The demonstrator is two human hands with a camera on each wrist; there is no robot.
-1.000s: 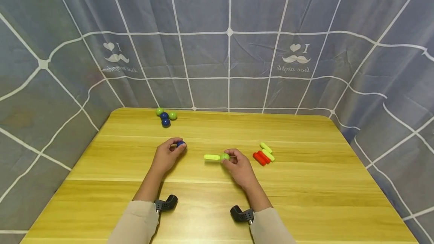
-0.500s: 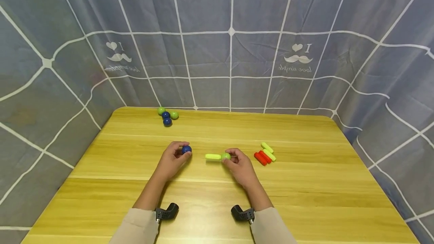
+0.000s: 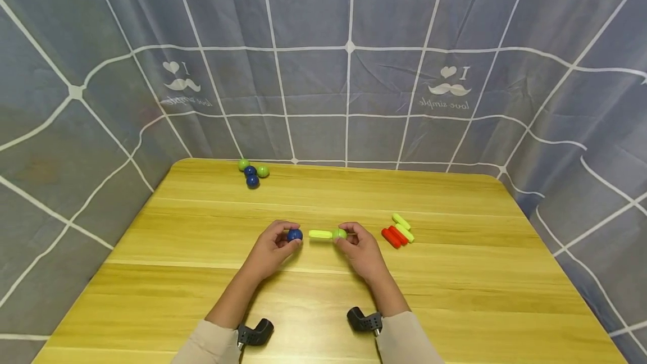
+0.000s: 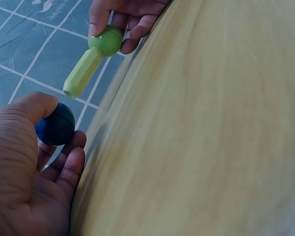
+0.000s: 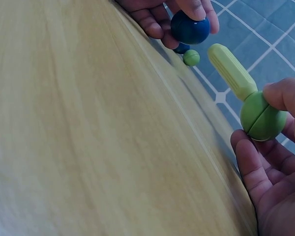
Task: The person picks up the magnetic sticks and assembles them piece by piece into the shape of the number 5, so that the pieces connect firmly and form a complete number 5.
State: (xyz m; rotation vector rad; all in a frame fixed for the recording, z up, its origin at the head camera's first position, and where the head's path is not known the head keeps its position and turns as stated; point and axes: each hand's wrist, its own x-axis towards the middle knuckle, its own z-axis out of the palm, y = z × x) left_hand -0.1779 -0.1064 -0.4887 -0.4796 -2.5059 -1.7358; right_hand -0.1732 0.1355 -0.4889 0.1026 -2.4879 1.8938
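My left hand (image 3: 270, 249) pinches a dark blue ball (image 3: 295, 235) between thumb and fingers, near the middle of the table. Facing it, my right hand (image 3: 363, 251) grips a green ball (image 5: 263, 116) with a seam round it. A ribbed yellow-green stick (image 3: 320, 234) juts out of the green ball toward the left. In the left wrist view the stick's free end (image 4: 73, 90) points at the blue ball, with a small gap between them. Both hands are low over the wooden tabletop.
Two green balls (image 3: 263, 171) and two blue balls (image 3: 253, 181) cluster at the table's (image 3: 429, 195) back left. Right of my right hand lie two red sticks (image 3: 391, 238) and two yellow-green sticks (image 3: 401, 221). A grey gridded curtain (image 3: 313, 83) hangs round the table.
My left hand has carried the blue ball rightward and closer to me, up near the stick's end. The right hand has stayed almost in place, still holding the green ball.
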